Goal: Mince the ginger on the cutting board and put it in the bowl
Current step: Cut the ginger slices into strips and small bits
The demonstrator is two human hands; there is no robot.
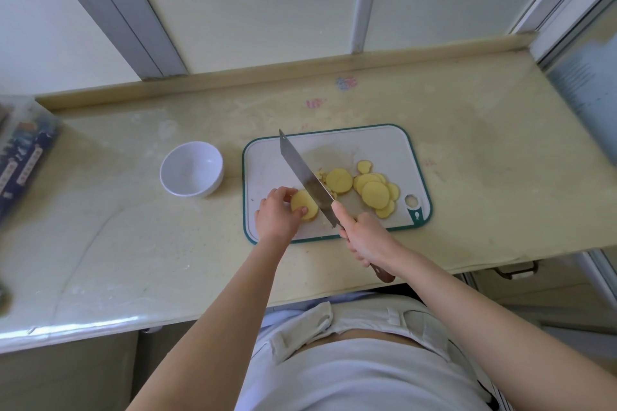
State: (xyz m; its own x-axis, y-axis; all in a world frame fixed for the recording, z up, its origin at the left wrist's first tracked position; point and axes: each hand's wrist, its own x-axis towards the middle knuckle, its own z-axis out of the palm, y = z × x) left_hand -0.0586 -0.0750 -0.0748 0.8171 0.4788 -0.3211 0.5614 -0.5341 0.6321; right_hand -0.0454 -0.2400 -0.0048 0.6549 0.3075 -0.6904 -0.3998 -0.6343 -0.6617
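Head view, left hand (277, 212), fingers (287, 192) curled round ginger stack (302, 203), right hand (365, 237) gripping knife (305, 173), seemingly touching stack's right side

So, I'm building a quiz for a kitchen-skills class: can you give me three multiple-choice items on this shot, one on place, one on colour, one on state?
1. Where does the bowl stand relative to the cutting board?
A. on it
B. to its left on the counter
C. to its right

2. What colour is the board's rim?
A. red
B. black
C. teal green

3. What is the left hand doing?
A. holding a ginger piece beside the knife blade
B. resting flat on the counter
C. lifting the bowl

1 B, the white bowl sits left of the board.
2 C, a teal band edges the white board.
3 A, its fingers curl over the ginger while the right hand grips the knife handle.
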